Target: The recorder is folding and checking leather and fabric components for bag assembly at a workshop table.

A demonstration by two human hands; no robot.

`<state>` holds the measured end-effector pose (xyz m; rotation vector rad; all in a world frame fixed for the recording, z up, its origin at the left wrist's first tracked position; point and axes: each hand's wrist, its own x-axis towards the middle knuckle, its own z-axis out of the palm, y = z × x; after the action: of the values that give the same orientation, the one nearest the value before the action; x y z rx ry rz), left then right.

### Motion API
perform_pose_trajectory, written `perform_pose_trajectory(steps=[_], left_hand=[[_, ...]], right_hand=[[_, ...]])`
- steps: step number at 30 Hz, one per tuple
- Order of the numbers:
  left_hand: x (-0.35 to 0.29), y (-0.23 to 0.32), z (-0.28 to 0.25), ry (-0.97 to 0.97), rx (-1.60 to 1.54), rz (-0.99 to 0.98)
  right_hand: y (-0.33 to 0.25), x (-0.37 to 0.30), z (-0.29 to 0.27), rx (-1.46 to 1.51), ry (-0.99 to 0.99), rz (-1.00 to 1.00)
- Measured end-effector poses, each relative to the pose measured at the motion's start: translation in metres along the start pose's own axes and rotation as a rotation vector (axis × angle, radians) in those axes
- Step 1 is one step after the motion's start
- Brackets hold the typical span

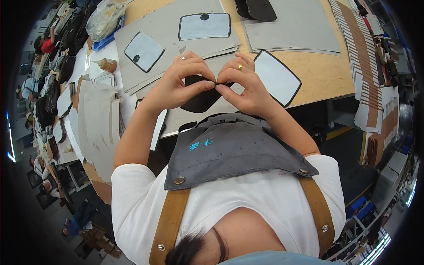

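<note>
Between my two hands is a dark, flat piece with rounded corners (201, 99), leather or fabric by its look. My left hand (189, 81) pinches its upper edge between thumb and forefinger. Close beside it, my right hand (245, 84) pinches the same edge, thumb tips nearly touching. A white panel with a black border (278, 77) lies just right of my right hand. Two more, a smaller white panel (145, 51) and a wide white panel (204, 28), each with a black round spot, lie beyond my hands. The fingers partly cover the dark piece.
Grey sheets (291, 28) are stacked on the wooden table (324, 79), with black pieces (260, 9) on top. To the left stand a glue bottle (107, 65) and a clear plastic bag (104, 20) in a blue tray (106, 40). Striped strips (364, 57) line the right side.
</note>
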<state>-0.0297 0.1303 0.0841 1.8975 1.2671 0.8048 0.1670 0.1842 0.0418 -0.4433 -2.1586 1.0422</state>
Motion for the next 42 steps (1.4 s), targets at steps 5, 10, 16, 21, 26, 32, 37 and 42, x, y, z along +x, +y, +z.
perform_pose_trajectory(steps=[5, 10, 16, 21, 26, 32, 37, 42], left_hand=[[-0.001, -0.009, 0.009, 0.049, -0.069, 0.157], [-0.007, -0.021, -0.001, -0.017, -0.304, 0.161], [-0.007, -0.003, -0.002, -0.080, 0.190, 0.087], [-0.006, -0.008, 0.003, -0.056, 0.156, 0.089], [-0.004, -0.013, 0.008, -0.046, 0.044, 0.127], [-0.010, -0.027, 0.001, -0.026, -0.215, 0.061], [-0.001, -0.009, 0.017, 0.118, 0.236, 0.074], [0.002, -0.017, 0.022, 0.160, 0.155, 0.087]], right_hand=[[0.002, -0.003, 0.003, 0.028, -0.006, -0.109], [0.010, -0.005, -0.019, 0.155, -0.127, -0.095], [0.012, -0.010, -0.013, 0.156, -0.135, 0.012], [0.003, -0.006, -0.006, -0.074, -0.074, -0.043], [0.008, -0.004, -0.002, 0.020, -0.093, -0.095], [0.020, -0.006, -0.015, 0.164, -0.131, 0.023], [0.022, -0.009, -0.006, 0.468, -0.086, 0.270], [0.016, -0.005, -0.001, 0.525, 0.044, 0.325]])
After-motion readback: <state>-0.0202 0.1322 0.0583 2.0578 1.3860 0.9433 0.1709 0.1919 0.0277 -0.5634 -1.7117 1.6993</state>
